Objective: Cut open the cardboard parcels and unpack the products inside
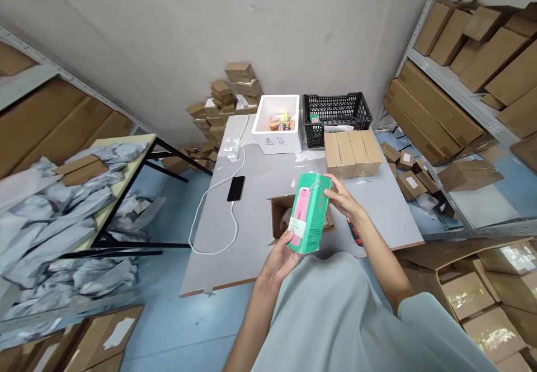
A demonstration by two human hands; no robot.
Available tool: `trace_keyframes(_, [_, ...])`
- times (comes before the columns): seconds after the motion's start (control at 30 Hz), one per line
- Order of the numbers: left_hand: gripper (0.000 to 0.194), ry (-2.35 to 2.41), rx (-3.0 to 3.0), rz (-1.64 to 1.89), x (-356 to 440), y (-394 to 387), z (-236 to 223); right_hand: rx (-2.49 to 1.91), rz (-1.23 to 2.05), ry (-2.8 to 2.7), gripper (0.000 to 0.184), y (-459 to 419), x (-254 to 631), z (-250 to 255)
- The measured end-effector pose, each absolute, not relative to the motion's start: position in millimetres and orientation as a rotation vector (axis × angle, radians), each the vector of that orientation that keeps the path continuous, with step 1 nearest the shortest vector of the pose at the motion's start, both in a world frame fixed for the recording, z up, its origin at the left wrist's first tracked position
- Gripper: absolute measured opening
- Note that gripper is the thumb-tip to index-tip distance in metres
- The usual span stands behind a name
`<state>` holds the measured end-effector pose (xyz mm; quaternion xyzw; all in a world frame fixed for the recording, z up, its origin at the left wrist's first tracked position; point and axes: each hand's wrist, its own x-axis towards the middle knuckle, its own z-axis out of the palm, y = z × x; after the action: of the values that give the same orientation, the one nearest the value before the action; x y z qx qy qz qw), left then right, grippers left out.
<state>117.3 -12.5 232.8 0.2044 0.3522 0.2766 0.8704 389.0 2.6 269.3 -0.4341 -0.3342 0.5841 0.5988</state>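
A green product box (318, 213) with a pink bottle-like item printed on its front is held up, tilted, between both hands. My left hand (282, 257) grips its lower left corner, thumb on the front face. At the upper right edge, my right hand (340, 196) closes on the box. Behind and below it, an open cardboard box (278, 215) stands on the grey table (260, 238), partly hidden by the green box. A red and black tool (354, 232), perhaps a box cutter, lies by my right forearm.
On the table are a phone (235, 188) on a white cable, a white foam bin (277, 142) with small packages, a black crate (338, 112) and closed cartons (352, 154). Carton-filled shelves (457, 75) stand right; a side table (126, 187) holds grey bags at left.
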Motion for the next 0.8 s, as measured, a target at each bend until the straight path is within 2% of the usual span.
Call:
trace_keyframes(0.17, [0.078, 0.738, 0.505, 0.566, 115.2, -13.7, 237.4, -1.096, 1.247, -0.781, 0.069, 5.0, 384.9, 272.0])
trace_keyframes(0.37, [0.096, 0.891, 0.796, 0.641, 126.0, -16.9, 259.3, -1.23, 1.104, -0.741, 0.064, 10.7, 381.4, 269.6])
trace_keyframes(0.6, [0.09, 0.949, 0.776, 0.702, 138.2, -27.1, 254.4, -1.251, 1.062, -0.812, 0.064, 7.2, 379.9, 264.1])
trace_keyframes(0.8, [0.077, 0.826, 0.519, 0.672, 131.7, -23.5, 235.9, -1.103, 1.231, -0.852, 0.074, -7.0, 393.8, 275.3])
